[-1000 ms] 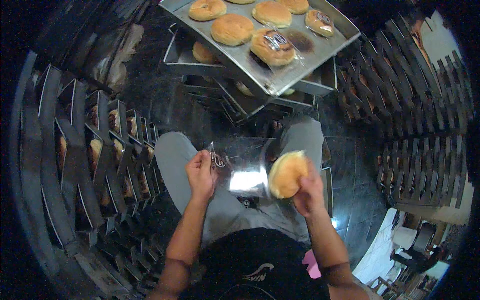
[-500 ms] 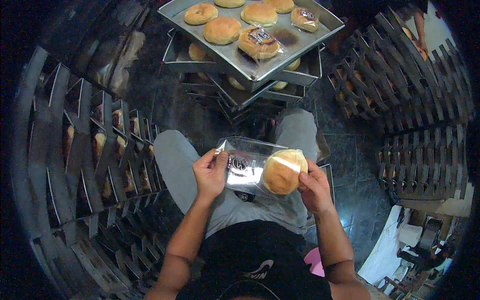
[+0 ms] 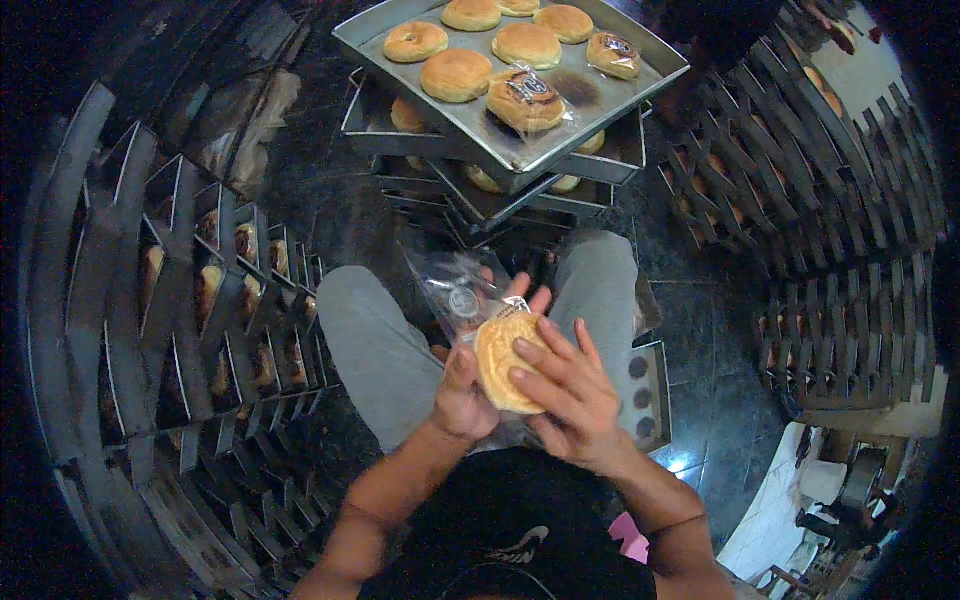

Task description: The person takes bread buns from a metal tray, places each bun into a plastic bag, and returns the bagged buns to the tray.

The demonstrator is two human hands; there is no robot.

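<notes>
Bread bun [image 3: 500, 355], round, pale golden, held over the lap between both hands, near the front of the torso. One broad face turned up toward the viewer, faintly streaked.

Left hand [image 3: 470, 400]: grip holding the bun from beneath, thumb along its left edge, fingertips showing past the far side. Right hand [image 3: 575, 400]: fingers fanned over the upper face, at least two tips touching it; cannot tell whether this grip closes on the bun or merely rests there.

Clear bag [image 3: 455, 290] with a round print reaches up and left from the bun, by the left fingers. How much of the bun lies inside: cannot tell.

Beyond the knees, top tray [image 3: 625, 85], metal, dark stain on its base. On it, six plain buns [image 3: 456, 75], the farthest cut by the upper edge; two wrapped buns [image 3: 526, 99] nearer the right side, dark-marked tops under clear film. Lower trays [image 3: 400, 145] stacked beneath, corners set at differing angles, more bread partly visible.

Left rack [image 3: 115, 350] and right rack [image 3: 845, 340] flank the seated person, bread showing between the shelves. Small spotted tray [image 3: 658, 385] beside the right leg, dark rounds along it.
</notes>
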